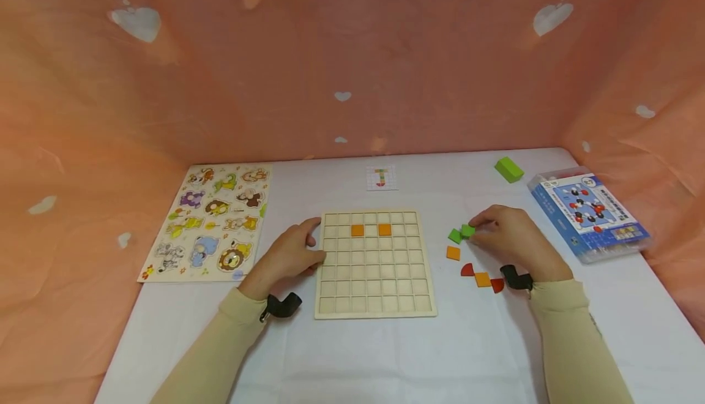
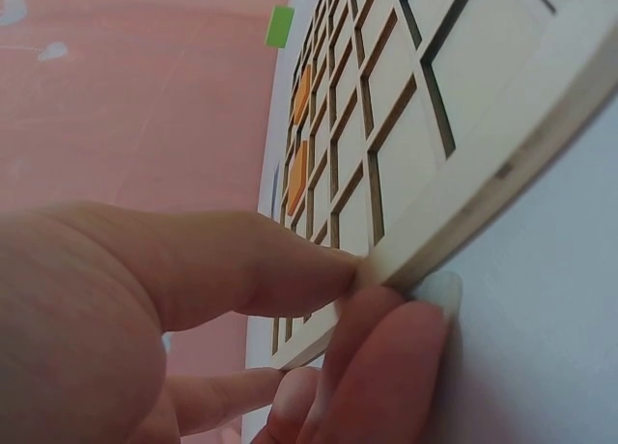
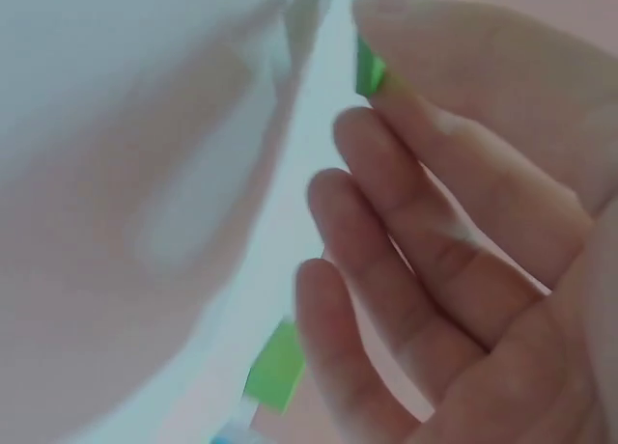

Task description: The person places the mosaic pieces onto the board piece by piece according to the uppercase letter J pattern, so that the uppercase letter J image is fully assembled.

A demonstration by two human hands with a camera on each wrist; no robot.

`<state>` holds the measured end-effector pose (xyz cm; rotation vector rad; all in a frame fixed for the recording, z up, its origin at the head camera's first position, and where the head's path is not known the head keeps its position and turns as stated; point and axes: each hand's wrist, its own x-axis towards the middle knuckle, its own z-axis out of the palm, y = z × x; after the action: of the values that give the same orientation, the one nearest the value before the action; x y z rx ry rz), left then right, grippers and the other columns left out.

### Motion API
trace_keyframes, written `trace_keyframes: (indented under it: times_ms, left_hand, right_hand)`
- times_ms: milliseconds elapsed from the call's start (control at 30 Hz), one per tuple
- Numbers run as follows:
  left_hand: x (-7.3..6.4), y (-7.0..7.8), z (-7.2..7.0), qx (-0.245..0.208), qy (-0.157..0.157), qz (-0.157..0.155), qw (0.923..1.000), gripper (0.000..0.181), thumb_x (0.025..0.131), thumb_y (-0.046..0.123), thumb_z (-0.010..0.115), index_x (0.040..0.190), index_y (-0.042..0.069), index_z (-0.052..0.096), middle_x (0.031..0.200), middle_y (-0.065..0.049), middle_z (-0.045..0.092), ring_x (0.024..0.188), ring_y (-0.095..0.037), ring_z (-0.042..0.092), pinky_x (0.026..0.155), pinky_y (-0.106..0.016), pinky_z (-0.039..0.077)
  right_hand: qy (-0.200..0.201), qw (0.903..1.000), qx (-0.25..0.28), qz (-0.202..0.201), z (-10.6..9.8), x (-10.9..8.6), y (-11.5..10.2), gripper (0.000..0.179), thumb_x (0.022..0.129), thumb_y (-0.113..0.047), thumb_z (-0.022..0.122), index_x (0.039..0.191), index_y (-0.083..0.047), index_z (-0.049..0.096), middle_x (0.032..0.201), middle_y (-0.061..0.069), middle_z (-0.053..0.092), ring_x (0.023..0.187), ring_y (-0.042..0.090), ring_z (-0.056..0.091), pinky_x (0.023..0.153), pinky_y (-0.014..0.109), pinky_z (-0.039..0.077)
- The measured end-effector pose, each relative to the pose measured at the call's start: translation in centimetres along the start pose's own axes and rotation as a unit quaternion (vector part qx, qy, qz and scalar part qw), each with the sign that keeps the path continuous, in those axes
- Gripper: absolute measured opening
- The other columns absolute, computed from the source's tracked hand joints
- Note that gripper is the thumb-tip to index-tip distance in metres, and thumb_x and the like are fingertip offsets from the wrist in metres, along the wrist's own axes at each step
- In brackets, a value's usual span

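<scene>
A wooden grid board [image 1: 373, 272] lies on the table, with two orange square tiles [image 1: 357, 231] in its upper cells. My left hand [image 1: 292, 250] holds the board by its left edge; in the left wrist view the thumb [image 2: 299, 270] presses the rim and curled fingertips [image 2: 396, 357] meet it just below. On the right, my right hand [image 1: 501, 232] pinches a green tile [image 1: 467, 231] between thumb and index finger. The tile shows only in part in the right wrist view, the other fingers loosely bent. Another green tile [image 1: 455, 235] is close beside it.
Below the right hand lie orange squares [image 1: 453, 253] and red quarter-round tiles [image 1: 467, 270]. A small pattern card [image 1: 381, 178] is behind the board. An animal puzzle [image 1: 206, 226] lies left; a green block [image 1: 509, 169] and a boxed molecule set [image 1: 589, 214] are at right.
</scene>
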<state>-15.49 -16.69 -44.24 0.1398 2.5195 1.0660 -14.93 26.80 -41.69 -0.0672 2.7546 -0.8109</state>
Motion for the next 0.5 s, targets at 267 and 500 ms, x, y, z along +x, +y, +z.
trace_keyframes:
  times_ms: [267,500]
  left_hand:
    - [0.1,0.1,0.1,0.000,0.001,-0.004,1.0000,0.085,0.091,0.009,0.075,0.167,0.005,0.037,0.113,-0.015,0.058,0.069,-0.015,0.069,0.062,-0.027,0.059]
    - [0.0,0.1,0.0,-0.009,0.002,-0.001,1.0000,0.084,0.092,0.009,0.074,0.167,0.004,0.037,0.113,-0.015,0.057,0.071,-0.016,0.069,0.062,-0.027,0.060]
  right_hand:
    - [0.011,0.9977,0.014,-0.065,2.6,2.2,-4.4,0.023,0.096,-0.020,0.077,0.116,-0.009,0.081,0.126,0.012,0.075,0.118,0.033,0.065,0.107,0.056,0.055]
    - [0.009,0.9914,0.014,-0.130,5.0,4.8,-9.3,0.022,0.092,-0.018,0.083,0.112,-0.010,0.083,0.117,0.007,0.077,0.110,0.028,0.068,0.103,0.051,0.056]
